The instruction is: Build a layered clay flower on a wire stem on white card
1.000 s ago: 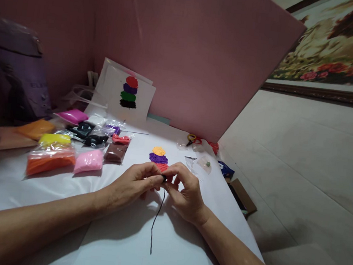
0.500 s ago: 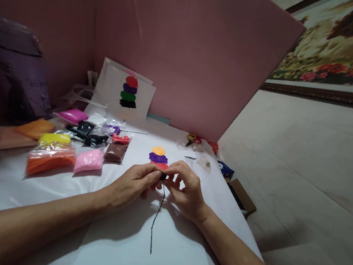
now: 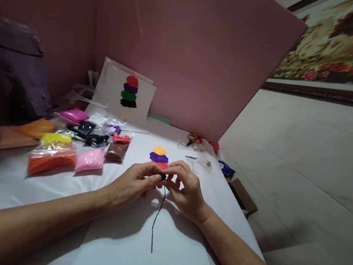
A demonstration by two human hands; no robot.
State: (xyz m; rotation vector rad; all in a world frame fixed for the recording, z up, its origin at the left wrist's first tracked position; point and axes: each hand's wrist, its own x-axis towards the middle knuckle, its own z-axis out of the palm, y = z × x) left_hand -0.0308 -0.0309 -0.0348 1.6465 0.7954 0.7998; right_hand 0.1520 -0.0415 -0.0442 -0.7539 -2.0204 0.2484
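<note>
Between the fingertips of both hands is a small dark lump [image 3: 163, 176], which looks like modelling clay. My left hand [image 3: 141, 180] pinches it from the left, thumb on top. My right hand [image 3: 185, 189] closes on its other side, fingers bent. Just beyond the fingertips, textured clay bands in yellow, purple [image 3: 158, 158] and coral lie stacked on a white sheet [image 3: 119, 245]. The fingers hide whatever lies under the lump. From below the hands a thin dark line [image 3: 153, 227] runs down the sheet toward me.
Bags of coloured clay, among them pink [image 3: 89, 160], orange [image 3: 51, 161] and brown [image 3: 116, 152], lie at left. A card with red, purple, green and black bands [image 3: 128, 96] leans at the back. Yellow-and-red-handled scissors [image 3: 192, 139] and a clear wrapper [image 3: 205, 163] are at right.
Both hands stay in nearly the same place around the dark lump, with only slight finger movement. The whole view has shifted a little.
</note>
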